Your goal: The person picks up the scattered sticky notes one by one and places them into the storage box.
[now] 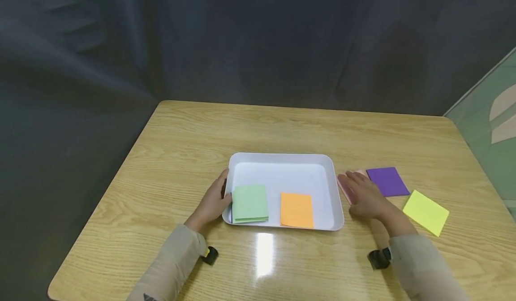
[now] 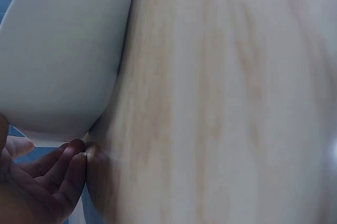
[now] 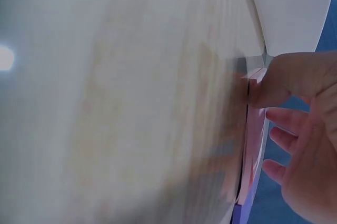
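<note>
A white tray (image 1: pixel 282 175) rests on the wooden table. Inside it, a light green sticky-note pad (image 1: pixel 250 202) lies at the near left, with other sheets showing under it, and an orange sticky-note pad (image 1: pixel 296 210) lies to its right. My left hand (image 1: pixel 213 200) grips the tray's left end, thumb over the rim, fingers outside. To the right of the tray, my right hand (image 1: pixel 364 198) covers most of a pink sticky-note pad (image 3: pixel 256 124). Its thumb meets the pad's edge and its fingers bend over the pad, seemingly pinching it.
A purple pad (image 1: pixel 388 181) and a yellow pad (image 1: pixel 426 212) lie on the table (image 1: pixel 193 131) beyond and right of my right hand. Dark curtain (image 1: pixel 258 41) hangs behind the table and on its left. A green patterned surface (image 1: pixel 492 113) stands at the right.
</note>
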A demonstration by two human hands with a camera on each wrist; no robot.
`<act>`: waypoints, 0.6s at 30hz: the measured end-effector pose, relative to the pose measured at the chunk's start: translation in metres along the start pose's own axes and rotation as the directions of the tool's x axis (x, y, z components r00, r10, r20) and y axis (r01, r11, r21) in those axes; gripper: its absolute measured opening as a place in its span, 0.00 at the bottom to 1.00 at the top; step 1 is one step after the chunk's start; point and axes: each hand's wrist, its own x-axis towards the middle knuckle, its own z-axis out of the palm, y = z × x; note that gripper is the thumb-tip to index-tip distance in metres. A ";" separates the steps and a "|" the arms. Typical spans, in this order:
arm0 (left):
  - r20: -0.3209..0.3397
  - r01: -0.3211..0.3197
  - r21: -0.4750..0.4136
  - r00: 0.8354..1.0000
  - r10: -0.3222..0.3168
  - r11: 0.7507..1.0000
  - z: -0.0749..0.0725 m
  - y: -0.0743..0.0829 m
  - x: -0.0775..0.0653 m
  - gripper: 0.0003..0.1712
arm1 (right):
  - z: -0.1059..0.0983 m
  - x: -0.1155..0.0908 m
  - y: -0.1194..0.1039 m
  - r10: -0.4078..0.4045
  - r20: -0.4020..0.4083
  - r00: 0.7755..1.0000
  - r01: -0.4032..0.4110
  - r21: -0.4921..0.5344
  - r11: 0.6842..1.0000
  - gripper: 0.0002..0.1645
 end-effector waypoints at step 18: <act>-0.004 -0.005 0.007 1.000 0.005 1.000 -0.001 0.001 -0.002 0.38 | -0.005 0.011 0.000 -0.071 -0.009 0.997 0.071 -0.079 0.994 0.49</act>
